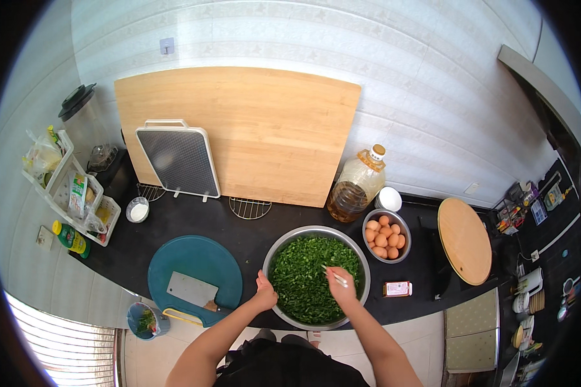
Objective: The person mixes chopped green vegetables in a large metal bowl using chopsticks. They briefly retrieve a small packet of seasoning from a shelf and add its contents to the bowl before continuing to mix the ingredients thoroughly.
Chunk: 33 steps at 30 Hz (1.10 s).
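Note:
A large metal bowl (366,284) full of chopped green leaves (306,267) stands near the counter's front edge. My left hand (266,295) grips its left rim. In my right hand (341,290), closed over the right half of the bowl, is a pair of pale chopsticks (341,281); their lower ends reach down to the greens. To the left lies a round dark-green cutting board (193,251) with a yellow handle, and a cleaver (190,288) rests flat on it. A smaller metal bowl of brown eggs (384,240) sits beyond my right hand.
An oil jug (356,184) and a white container (388,198) stand behind the eggs. A small red-and-white packet (397,289) lies to the right, before a round wooden board (463,240). Large boards lean on the wall; a small bowl of white powder (137,210) is at left.

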Available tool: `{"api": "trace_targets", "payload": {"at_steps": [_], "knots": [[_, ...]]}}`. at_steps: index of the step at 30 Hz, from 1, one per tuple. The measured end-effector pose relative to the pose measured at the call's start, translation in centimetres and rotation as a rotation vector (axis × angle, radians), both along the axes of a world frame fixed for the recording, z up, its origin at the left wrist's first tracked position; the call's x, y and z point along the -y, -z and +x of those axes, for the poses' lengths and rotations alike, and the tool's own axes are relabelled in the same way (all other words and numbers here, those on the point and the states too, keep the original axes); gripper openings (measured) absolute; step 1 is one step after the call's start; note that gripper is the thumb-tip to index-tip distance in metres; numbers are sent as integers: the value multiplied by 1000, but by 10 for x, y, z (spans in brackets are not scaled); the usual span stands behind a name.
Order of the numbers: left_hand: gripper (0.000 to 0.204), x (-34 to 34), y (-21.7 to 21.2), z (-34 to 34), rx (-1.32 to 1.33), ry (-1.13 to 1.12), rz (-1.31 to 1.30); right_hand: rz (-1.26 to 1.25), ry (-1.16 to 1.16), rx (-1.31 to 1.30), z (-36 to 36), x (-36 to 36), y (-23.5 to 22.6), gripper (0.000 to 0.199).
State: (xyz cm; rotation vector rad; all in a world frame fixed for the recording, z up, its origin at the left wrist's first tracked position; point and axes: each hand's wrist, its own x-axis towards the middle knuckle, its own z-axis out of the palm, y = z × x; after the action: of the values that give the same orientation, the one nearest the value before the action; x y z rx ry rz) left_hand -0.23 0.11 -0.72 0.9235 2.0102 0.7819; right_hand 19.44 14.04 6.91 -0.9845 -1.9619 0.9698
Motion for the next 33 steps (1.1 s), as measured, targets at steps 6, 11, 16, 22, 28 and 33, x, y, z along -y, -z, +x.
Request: {"api": "trace_targets", "payload": {"at_steps": [6, 11, 16, 22, 28, 33], "knots": [[95, 3, -19, -3, 58, 12, -116, 119, -317, 52, -26, 50, -19, 12], [93, 3, -7, -2, 42, 21, -51, 107, -528, 191, 15, 76, -30, 11], [95, 5, 6, -2, -29, 25, 55, -49, -229, 201, 48, 36, -48, 12], [96, 7, -2, -2, -49, 24, 12, -92, 74, 7, 40, -13, -80, 15], [91, 3, -38, -1, 73, 21, -21, -230, 199, -166, 8, -60, 4, 21], [91, 5, -21, 0, 43, 5, 38, -107, -127, -47, -30, -11, 4, 17]]}}
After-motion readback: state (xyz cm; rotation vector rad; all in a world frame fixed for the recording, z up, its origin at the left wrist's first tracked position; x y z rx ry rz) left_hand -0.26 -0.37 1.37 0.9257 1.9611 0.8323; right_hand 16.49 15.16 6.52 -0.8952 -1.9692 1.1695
